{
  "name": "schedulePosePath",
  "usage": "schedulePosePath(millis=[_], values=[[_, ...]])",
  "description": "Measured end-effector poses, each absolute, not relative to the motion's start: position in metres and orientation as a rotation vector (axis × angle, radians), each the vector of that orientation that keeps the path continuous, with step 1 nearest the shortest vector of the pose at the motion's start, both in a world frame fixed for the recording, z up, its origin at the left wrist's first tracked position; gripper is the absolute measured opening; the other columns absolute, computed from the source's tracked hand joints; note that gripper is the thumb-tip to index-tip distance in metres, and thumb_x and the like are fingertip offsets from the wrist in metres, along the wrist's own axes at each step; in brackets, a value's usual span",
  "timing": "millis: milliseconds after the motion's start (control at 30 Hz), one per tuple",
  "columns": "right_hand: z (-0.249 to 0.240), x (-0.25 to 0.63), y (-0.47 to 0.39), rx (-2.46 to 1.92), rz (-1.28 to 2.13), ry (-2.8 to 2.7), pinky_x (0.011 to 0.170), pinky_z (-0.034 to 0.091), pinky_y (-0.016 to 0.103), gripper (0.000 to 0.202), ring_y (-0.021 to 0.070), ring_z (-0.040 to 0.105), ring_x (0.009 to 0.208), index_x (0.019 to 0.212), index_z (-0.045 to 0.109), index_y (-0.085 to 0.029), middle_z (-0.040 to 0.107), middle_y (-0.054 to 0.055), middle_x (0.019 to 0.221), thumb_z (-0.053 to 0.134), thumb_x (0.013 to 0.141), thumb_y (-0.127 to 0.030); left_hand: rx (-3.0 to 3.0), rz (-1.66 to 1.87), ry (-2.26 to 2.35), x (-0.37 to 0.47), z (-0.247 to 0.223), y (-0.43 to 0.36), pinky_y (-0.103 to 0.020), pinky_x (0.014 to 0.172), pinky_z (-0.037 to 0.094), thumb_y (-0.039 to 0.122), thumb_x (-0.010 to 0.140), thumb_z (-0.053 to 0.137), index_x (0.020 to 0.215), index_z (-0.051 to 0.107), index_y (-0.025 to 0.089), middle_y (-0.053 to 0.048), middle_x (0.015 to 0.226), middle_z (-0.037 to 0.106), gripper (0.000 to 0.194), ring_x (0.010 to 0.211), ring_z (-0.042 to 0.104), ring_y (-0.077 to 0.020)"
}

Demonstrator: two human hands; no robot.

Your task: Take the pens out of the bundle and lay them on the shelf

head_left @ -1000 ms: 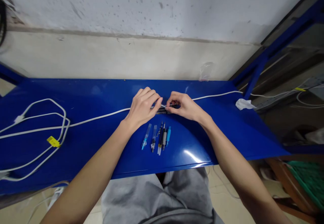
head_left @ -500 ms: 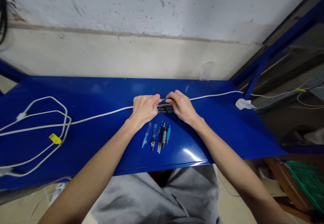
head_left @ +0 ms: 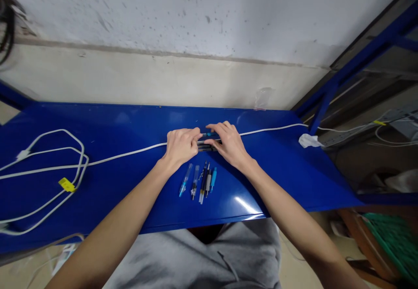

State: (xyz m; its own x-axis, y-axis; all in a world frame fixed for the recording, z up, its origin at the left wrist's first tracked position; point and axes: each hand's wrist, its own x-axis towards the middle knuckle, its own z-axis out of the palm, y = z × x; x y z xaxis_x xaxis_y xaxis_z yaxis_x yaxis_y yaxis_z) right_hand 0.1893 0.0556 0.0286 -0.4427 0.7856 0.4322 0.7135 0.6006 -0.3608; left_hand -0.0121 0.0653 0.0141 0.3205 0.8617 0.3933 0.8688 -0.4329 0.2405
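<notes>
My left hand [head_left: 182, 145] is closed in a pinch on one end of a slim pen [head_left: 208, 134] with a blue part. My right hand [head_left: 229, 144] has its thumb and fingers apart around the pen's other end. Beneath the hands lie several dark pens [head_left: 205, 148] side by side, partly covered by the fingers. Nearer to me are loose pen parts: a clear barrel with a blue end [head_left: 185, 180], a clear barrel with a dark end [head_left: 195, 183], thin refills [head_left: 203, 183], a grey grip piece [head_left: 208, 183] and a blue grip piece [head_left: 213, 179]. Small springs [head_left: 200, 176] seem to lie between them.
A white cable [head_left: 130, 152] runs across the blue table [head_left: 137, 123] behind the hands and loops at the left, with a yellow tag [head_left: 67, 184]. Crumpled white tissue [head_left: 308, 140] lies at the right. A clear plastic bag [head_left: 263, 98] leans on the wall.
My right thumb and fingers have spread apart from their pinch on the pen. More of its blue part shows. My left hand keeps its pinch. The view has shifted slightly.
</notes>
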Motion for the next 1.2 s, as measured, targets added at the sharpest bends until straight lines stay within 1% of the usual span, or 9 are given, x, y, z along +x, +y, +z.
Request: schedulePosePath(millis=[133,200,267,400,667,800,900,1067,1200], values=[[0.028,0.189,0.056,-1.216,0.168,-2.261,0.083,0.038,0.038,0.029,0.0258,0.055,0.094,0.107,0.07,-0.021,0.074,0.008,0.1,0.045,0.11,-0.035,-2.547,-0.725,-1.657,-0.011,0.015,0.064,-0.032,0.059,0.02,0.022,0.094,0.047,0.072,0.062,0.021,-0.004,0.07,0.069,0.026,0.067,0.062,-0.0206],[0.027,0.188,0.056,-1.188,0.157,-2.245,0.084,0.039,0.038,0.024,0.0266,0.055,0.101,0.117,0.068,-0.021,0.073,0.009,0.109,0.053,0.107,-0.036,-2.548,-0.728,-1.659,-0.011,0.015,0.063,-0.032,0.059,0.02,0.022,0.094,0.047,0.073,0.063,0.021,-0.004,0.071,0.069,0.026,0.067,0.062,-0.0205],[0.027,0.188,0.056,-1.171,0.156,-2.263,0.084,0.039,0.038,0.028,0.0271,0.056,0.103,0.123,0.067,-0.021,0.073,0.01,0.11,0.055,0.106,-0.039,-2.541,-0.735,-1.644,-0.01,0.015,0.063,-0.033,0.059,0.021,0.021,0.094,0.048,0.074,0.063,0.021,-0.004,0.071,0.069,0.025,0.067,0.062,-0.0207],[0.024,0.187,0.055,-1.195,0.158,-2.276,0.08,0.036,0.038,0.032,0.0245,0.056,0.088,0.103,0.071,-0.019,0.074,0.007,0.091,0.044,0.11,-0.035,-2.536,-0.736,-1.605,-0.008,0.015,0.062,-0.033,0.059,0.021,0.021,0.094,0.049,0.073,0.063,0.022,-0.004,0.07,0.069,0.025,0.069,0.063,-0.0211],[0.022,0.188,0.055,-1.137,0.115,-2.127,0.083,0.039,0.039,0.009,0.0264,0.056,0.097,0.099,0.068,-0.022,0.072,0.007,0.099,0.06,0.101,-0.02,-2.532,-0.672,-1.665,-0.008,0.019,0.061,-0.033,0.059,0.023,0.026,0.099,0.048,0.083,0.066,0.022,-0.005,0.075,0.07,0.025,0.071,0.064,-0.022],[0.021,0.193,0.059,-1.157,0.085,-2.069,0.084,0.041,0.039,0.01,0.0266,0.057,0.099,0.095,0.066,-0.022,0.07,0.007,0.099,0.06,0.098,-0.014,-2.498,-0.727,-1.665,-0.011,0.019,0.063,-0.034,0.061,0.03,0.027,0.101,0.047,0.084,0.068,0.022,-0.006,0.076,0.07,0.027,0.074,0.064,-0.0234],[0.019,0.195,0.061,-1.162,0.089,-2.097,0.086,0.043,0.039,0.013,0.0265,0.058,0.098,0.099,0.066,-0.022,0.07,0.008,0.1,0.057,0.099,-0.013,-2.537,-0.827,-1.515,-0.013,0.018,0.067,-0.036,0.071,0.04,0.028,0.104,0.046,0.087,0.069,0.021,-0.007,0.082,0.072,0.03,0.086,0.065,-0.0255],[0.02,0.194,0.059,-1.185,0.137,-2.152,0.089,0.047,0.037,0.028,0.025,0.06,0.101,0.112,0.068,-0.023,0.068,0.009,0.107,0.046,0.102,-0.008,-2.604,-0.959,-1.285,-0.017,0.016,0.072,-0.043,0.092,0.045,0.023,0.103,0.05,0.105,0.072,0.02,-0.01,0.103,0.076,0.022,0.113,0.064,-0.0274],[0.023,0.192,0.057,-1.182,0.145,-2.175,0.09,0.047,0.037,0.023,0.025,0.059,0.1,0.113,0.069,-0.021,0.066,0.01,0.105,0.049,0.104,-0.014,-2.691,-0.832,-1.194,-0.017,0.018,0.071,-0.041,0.087,0.048,0.007,0.097,0.046,0.126,0.067,0.019,-0.009,0.11,0.075,0.038,0.106,0.065,-0.0262]])
